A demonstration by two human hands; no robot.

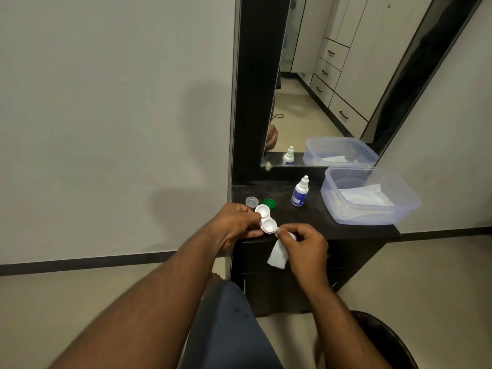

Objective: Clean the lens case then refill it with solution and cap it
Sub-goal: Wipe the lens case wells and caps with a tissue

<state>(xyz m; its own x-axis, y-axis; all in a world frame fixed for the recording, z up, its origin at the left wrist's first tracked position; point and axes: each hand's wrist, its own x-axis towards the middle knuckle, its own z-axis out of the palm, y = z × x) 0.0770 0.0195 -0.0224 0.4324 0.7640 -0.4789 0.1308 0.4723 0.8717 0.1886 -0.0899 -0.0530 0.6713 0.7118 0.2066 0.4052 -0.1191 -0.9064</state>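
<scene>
Fig.: wiping stage, seen from head cam. Your left hand (235, 222) grips the white plastic twin-well lens case (266, 219) from its left side, fingers curled round the edge, both wells open & facing up, held just above the front edge of the black dresser top (314, 219). Your right hand (306, 242) pinches a folded white tissue (278, 255) btw. thumb & fingertips; tissue tip sits right at the rim of the near well, the rest hangs down. Whether tip already touches the plastic: can't tell.

Behind the case, on the top: clear round cap (251, 201) & green round cap (269, 203), side by side, both off. Small white dropper bottle w/ blue label (300, 192) stands upright further back, near a translucent blue-tinted plastic tub (404, 201) holding more tissue.

Step in hand, as judged: drying/cleaning the wells; refill & capping not yet done.

To do it well:
- Keep the left grip on the outer edge only, so fingers stay out of the wells.
- Twist a tissue corner into each well, working base then wall.
- Hold the case level; a tilt risks dropping it off the edge.
- Use a fresh tissue part for the 2nd well.
</scene>
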